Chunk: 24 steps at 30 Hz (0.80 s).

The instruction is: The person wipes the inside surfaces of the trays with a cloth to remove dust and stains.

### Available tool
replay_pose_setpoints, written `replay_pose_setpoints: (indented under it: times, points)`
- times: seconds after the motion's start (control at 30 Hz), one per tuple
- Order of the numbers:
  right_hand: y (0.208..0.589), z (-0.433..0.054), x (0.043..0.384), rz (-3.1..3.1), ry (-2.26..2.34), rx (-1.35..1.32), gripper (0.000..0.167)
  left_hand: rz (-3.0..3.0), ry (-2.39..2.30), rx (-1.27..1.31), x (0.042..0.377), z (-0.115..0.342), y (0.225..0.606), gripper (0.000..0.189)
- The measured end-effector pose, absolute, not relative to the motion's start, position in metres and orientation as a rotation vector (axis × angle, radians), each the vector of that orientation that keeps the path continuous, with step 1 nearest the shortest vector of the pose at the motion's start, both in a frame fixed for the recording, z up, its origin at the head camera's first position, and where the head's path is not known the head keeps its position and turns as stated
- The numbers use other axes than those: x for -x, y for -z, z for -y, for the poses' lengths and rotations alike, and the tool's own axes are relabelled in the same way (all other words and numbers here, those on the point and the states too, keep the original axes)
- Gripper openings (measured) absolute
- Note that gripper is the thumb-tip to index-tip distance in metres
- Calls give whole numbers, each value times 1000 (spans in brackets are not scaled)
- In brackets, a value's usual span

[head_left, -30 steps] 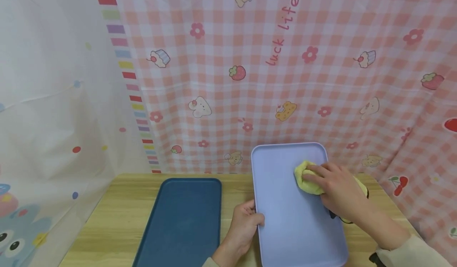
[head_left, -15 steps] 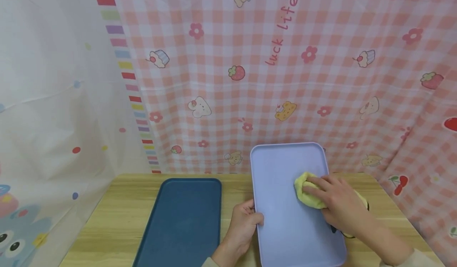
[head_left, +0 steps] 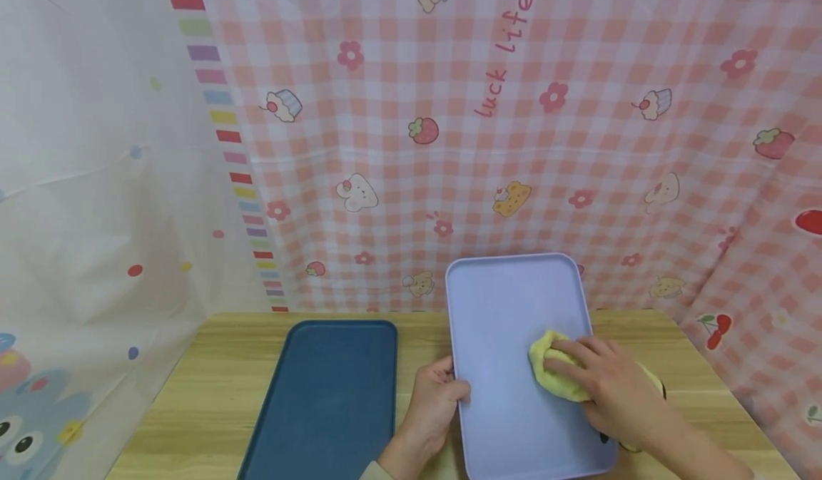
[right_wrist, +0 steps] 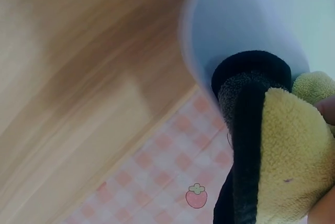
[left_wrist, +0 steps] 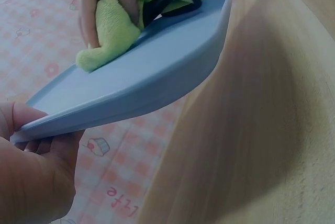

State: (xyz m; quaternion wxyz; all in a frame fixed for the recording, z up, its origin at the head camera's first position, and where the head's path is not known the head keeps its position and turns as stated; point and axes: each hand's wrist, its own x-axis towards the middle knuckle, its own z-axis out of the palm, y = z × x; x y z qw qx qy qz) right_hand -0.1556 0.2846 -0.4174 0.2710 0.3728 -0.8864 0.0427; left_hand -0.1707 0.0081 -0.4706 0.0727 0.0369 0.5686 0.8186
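Observation:
A light purple rectangular tray is held tilted up above the wooden table. My left hand grips its left rim, thumb on the upper side and fingers underneath, as the left wrist view shows. Bunched in my right hand is a yellow-green cleaning cloth with black edging, pressed on the right half of the tray's face. In the right wrist view the fluffy cloth hangs over the tray's edge and hides most of the fingers.
A dark blue tray lies flat on the wooden table, left of my left hand. Behind the table hangs a pink checked curtain, and a white patterned curtain is on the left.
My right hand has slid the cloth down the tray's face, toward me. My left hand keeps its grip; the tray has shifted slightly left.

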Motion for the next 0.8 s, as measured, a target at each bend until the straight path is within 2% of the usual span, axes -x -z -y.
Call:
replay_pose_setpoints:
  times: [0.5, 0.73, 0.8]
  points:
    - [437, -287, 134, 2371, -108, -1112, 78, -1721, -2452, -109, 170, -6, 470, 58]
    - [447, -289, 130, 2292, -152, -1206, 76, -1726, -2460, -96, 172, -5, 471, 56]
    - [450, -290, 129, 2299, -160, -1241, 71, -1726, -2465, -90, 173, -5, 471, 55]
